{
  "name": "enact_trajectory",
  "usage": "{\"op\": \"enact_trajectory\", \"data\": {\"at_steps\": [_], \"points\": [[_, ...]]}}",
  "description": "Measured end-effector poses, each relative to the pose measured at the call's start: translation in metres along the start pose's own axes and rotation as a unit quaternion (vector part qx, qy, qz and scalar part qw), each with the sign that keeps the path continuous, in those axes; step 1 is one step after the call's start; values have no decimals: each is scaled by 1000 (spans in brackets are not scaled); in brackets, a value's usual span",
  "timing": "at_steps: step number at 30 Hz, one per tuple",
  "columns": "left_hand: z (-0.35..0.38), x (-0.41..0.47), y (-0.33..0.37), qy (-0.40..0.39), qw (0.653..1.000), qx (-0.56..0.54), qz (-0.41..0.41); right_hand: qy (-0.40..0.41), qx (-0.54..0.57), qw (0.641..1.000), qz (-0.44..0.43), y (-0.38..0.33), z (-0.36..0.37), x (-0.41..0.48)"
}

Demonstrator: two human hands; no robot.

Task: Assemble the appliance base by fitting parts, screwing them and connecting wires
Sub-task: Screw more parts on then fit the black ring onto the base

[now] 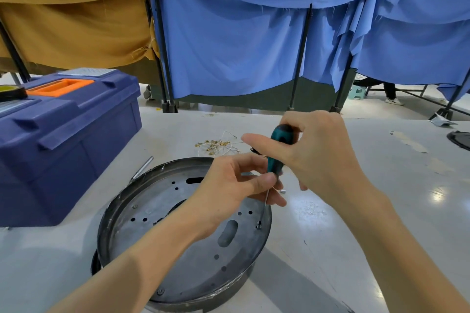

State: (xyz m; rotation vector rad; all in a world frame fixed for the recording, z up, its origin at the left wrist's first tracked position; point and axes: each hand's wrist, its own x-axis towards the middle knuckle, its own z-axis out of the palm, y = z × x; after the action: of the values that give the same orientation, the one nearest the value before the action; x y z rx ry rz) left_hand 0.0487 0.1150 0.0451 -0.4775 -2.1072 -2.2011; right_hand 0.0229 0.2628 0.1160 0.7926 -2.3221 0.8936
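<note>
Right fingers: the right hand (320, 157), centre-right of the frame, has its fingers curled round the teal-and-black handle of the screwdriver (277, 150), with the index finger stretched out to the left.
Left fingers: the left hand (226, 185), at the centre, pinches the thin shaft between thumb and fingertips just under the handle.
Tip: the shaft slants down and left, and its end meets a small screw (259, 225) near the right edge of the base.
Base (203, 274): a round grey metal dish with holes and slots, lying flat at lower centre, partly under the left forearm.
Table (381, 211): pale and glossy, it carries everything here.
Wires (216, 146): a loose tangle with brass ends, just beyond the base.
Rod (143, 167): a short metal rod beside the base's upper-left rim.
Toolbox (63, 140): blue with an orange handle, lid down, at the left.
Backdrop: a blue cloth (229, 46) hangs across the top, with a brown cloth (71, 20) at upper left.
</note>
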Motion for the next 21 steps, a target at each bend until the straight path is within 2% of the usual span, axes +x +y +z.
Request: {"op": "enact_trajectory", "data": {"at_steps": [3,5,7,10,12,15,17,21], "points": [[-2,-1,-1,-20,1000,-7,-9,-68,90,994,6,2,-8,0],[-3,-2,1,-28,999,-14,-13,-85,136,987,0,7,-11,0],[-1,-2,1,-33,999,-8,-12,-59,127,990,-7,8,-9,0],[1,0,0,-17,1000,5,-7,-16,36,999,-4,3,-3,1],[1,0,0,-21,1000,3,-7,-21,7,1000,-2,2,-4,2],[-1,-1,0,-35,999,7,-18,-87,94,992,9,6,-10,0],[-2,-1,-1,-38,999,9,-25,-108,110,988,-2,11,-12,0],[0,-1,0,-42,999,-5,-24,-46,51,998,0,9,-4,1]]}}
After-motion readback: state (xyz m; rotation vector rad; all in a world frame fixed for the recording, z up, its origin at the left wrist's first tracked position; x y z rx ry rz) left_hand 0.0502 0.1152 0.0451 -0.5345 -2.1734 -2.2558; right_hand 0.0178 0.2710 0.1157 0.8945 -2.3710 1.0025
